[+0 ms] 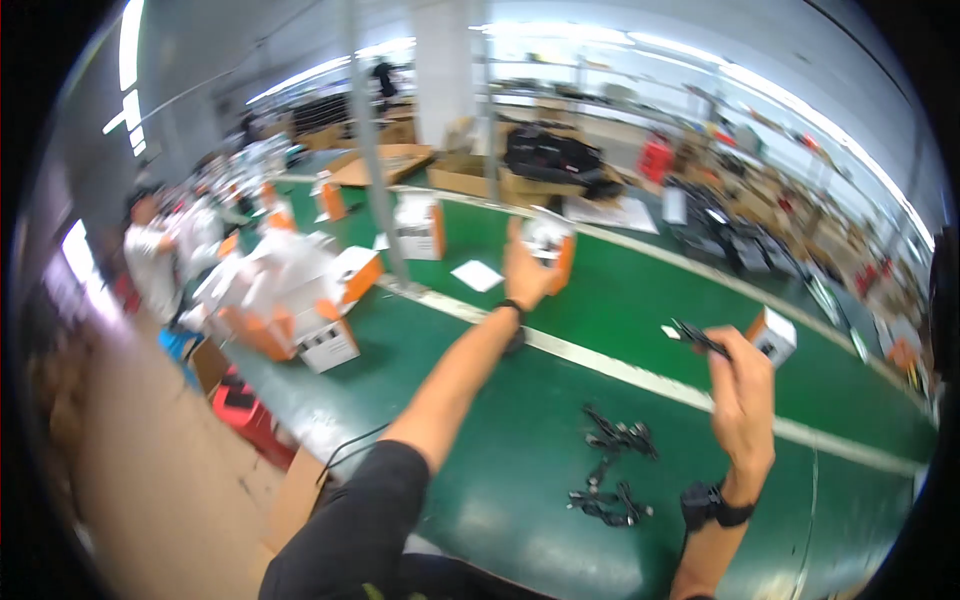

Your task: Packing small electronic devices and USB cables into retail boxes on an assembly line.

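My left hand reaches far out over the green belt and grips a white and orange box. The top of that box stands open, and something pale and dark shows inside it. My right hand is closed on a bundled black cable, whose white end points left. Just beyond my right hand stands another white and orange box. Between my arms, on the green table, lie several bundled black cables in a loose pile.
A white strip divides the near table from the belt. More white and orange boxes crowd the left, near a metal post. A white card lies on the belt. Co-workers are at far left; cartons stand behind.
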`<state>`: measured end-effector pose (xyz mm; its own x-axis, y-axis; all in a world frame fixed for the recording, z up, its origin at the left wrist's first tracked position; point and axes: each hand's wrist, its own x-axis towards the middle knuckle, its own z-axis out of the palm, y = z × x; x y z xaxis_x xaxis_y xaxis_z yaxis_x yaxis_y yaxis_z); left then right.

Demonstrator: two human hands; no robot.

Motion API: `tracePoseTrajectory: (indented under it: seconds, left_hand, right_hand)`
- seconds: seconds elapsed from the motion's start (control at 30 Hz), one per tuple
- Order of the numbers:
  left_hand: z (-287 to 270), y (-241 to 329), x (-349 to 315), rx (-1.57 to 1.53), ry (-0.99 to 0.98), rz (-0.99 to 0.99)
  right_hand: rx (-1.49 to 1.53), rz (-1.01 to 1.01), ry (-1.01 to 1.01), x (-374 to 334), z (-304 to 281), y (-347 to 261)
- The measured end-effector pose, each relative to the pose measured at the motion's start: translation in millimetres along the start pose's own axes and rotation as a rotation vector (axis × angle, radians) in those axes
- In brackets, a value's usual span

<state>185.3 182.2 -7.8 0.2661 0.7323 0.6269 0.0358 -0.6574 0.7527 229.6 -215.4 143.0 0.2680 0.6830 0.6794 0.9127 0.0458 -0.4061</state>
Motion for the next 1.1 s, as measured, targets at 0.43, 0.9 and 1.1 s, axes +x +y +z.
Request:
tracePoseTrajectory:
  seconds: [0.43,0.9,1.1]
  left_hand:
    - [-146.2,95.4,-166.8,0.032,-0.184,-0.022]
    - [-253.7,145.3,-240.4,0.019,-0.206,-0.079]
    - [-225.1,141.2,-240.2,-0.095,-0.098,-0.213]
  right_hand:
    - [0.232,0.031,-0.081,-11.6,0.5,-23.1]
    - [0.407,-0.484,-0.447,-34.0,81.8,-104.0]
    - [0.317,-0.52,-0.325,-58.8,124.0,-111.6]
